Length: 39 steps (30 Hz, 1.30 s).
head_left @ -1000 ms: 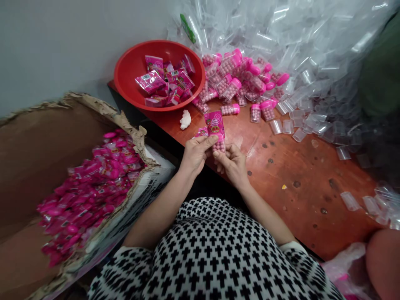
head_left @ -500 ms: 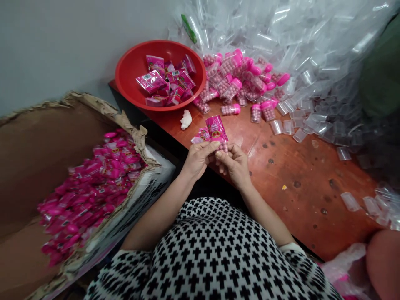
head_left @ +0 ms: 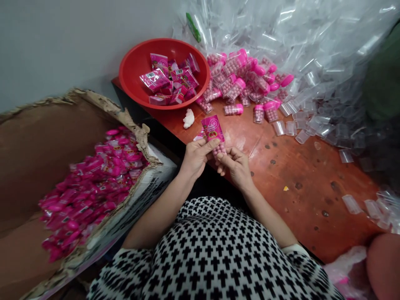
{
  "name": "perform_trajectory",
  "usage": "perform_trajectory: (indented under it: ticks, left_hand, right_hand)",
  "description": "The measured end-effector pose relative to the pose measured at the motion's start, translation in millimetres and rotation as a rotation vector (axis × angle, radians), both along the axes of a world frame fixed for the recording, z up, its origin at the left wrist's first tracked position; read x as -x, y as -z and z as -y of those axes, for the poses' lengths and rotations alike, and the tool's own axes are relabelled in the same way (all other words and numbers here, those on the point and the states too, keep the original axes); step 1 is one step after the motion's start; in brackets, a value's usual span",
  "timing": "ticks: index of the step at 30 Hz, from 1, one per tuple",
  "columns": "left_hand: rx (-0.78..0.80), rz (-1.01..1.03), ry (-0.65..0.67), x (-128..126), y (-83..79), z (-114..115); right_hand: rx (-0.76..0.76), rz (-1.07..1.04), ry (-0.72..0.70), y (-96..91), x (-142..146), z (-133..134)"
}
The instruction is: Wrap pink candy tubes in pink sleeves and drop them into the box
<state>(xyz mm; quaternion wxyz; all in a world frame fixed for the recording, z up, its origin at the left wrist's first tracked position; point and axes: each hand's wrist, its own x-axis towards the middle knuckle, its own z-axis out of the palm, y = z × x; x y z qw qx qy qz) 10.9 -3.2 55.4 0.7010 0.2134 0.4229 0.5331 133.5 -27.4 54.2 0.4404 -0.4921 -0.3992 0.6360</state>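
Observation:
Over the table's near edge, my left hand (head_left: 196, 157) pinches a pink printed plastic sleeve (head_left: 212, 126) between thumb and fingers. Out of the sleeve's lower end shows a small clear bottle (head_left: 219, 149) of pink candy balls. My right hand (head_left: 236, 165) is closed on the bottom of that bottle, thumb on top. The bottle's upper part is hidden in the sleeve. Beyond my left fingers, another pink label piece (head_left: 198, 136) lies partly covered on the table.
A red bowl (head_left: 131, 91) with pink sleeves stands at the back left. Behind the hands are piled pink-capped candy bottles (head_left: 233, 109); clear containers (head_left: 279, 128) spread rightward. A torn cardboard box (head_left: 28, 154) of wrapped bottles is at left. White crumpled tissue (head_left: 188, 118) lies on the table (head_left: 275, 183).
The sleeve has shifted slightly left and turned in my fingers, and more of the candy bottle shows below it. Both hands keep their hold; the whole view has moved slightly.

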Motion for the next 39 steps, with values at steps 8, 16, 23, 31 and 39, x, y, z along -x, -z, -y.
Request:
perform_trajectory:
  ticks: [8,16,23,31,39]
  left_hand:
    - [-0.008,-0.012,0.003,-6.2,3.2,14.2]
    - [-0.009,0.094,0.117,8.4,0.5,24.5]
    - [-0.102,0.002,-0.607,56.0,-13.0,28.9]
    - [-0.566,-1.354,-0.039,37.3,53.7,-17.1]
    - [-0.687,-1.426,-0.184,31.5,76.9,-25.9]
  right_hand:
    - [-0.039,-0.065,0.009,10.7,0.1,-3.3]
    - [-0.025,-0.155,-0.180,3.8,-1.3,-19.5]
    - [-0.053,-0.088,-0.102,-3.5,-12.2,-25.5]
    - [-0.063,0.088,-0.105,1.5,-14.2,-28.5]
    - [-0.122,0.167,-0.053,11.9,-9.4,-45.4]
